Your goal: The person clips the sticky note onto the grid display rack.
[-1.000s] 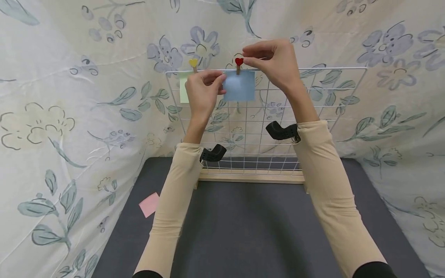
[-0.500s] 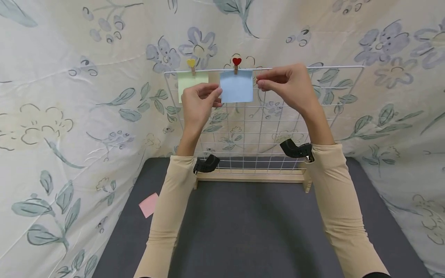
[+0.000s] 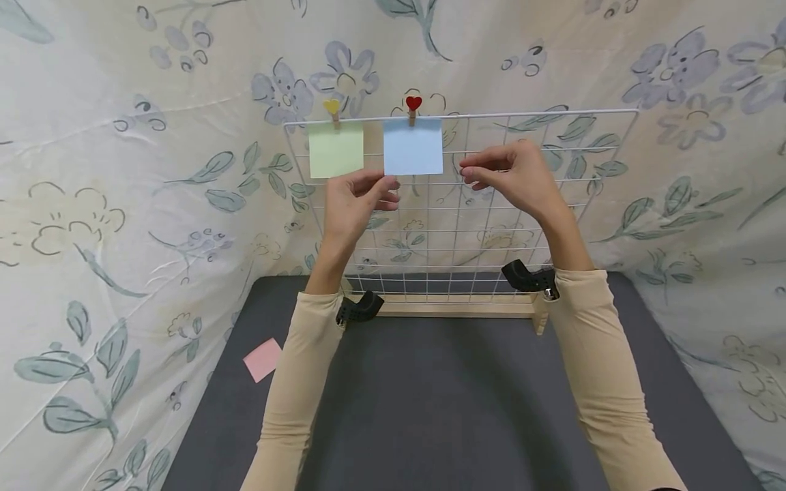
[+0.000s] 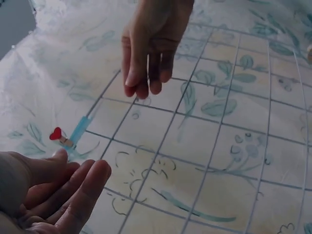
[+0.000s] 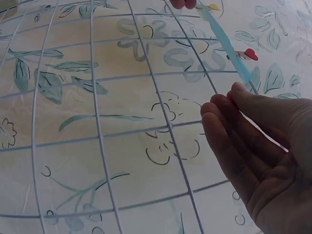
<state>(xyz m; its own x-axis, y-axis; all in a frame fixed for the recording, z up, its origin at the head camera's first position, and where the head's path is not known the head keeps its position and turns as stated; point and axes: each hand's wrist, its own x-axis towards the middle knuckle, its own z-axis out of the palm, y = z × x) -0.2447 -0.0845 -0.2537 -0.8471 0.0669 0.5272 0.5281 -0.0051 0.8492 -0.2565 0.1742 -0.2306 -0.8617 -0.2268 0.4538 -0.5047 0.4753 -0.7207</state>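
Note:
A blue paper square (image 3: 413,146) hangs from the top bar of a white wire grid (image 3: 479,208), held by a small wooden clothespin with a red heart (image 3: 414,103). Left of it a green paper square (image 3: 336,150) hangs under a clothespin with a yellow heart (image 3: 332,107). My left hand (image 3: 356,208) is just below the two papers, its fingers loosely bent and holding nothing. To the right of the blue paper and apart from it, my right hand (image 3: 518,176) has relaxed fingers with nothing between them. The right wrist view shows the blue paper (image 5: 225,46) beyond the fingertips.
The grid stands in a wooden base (image 3: 454,309) at the back of a dark table (image 3: 424,395). A pink paper square (image 3: 263,359) lies on the table at the left, beside the left sleeve. Floral cloth (image 3: 123,225) surrounds the table.
My right hand has left the red-heart clothespin and moved down and right. My left hand has let go of the blue paper's edge and lowered, uncovering the green paper.

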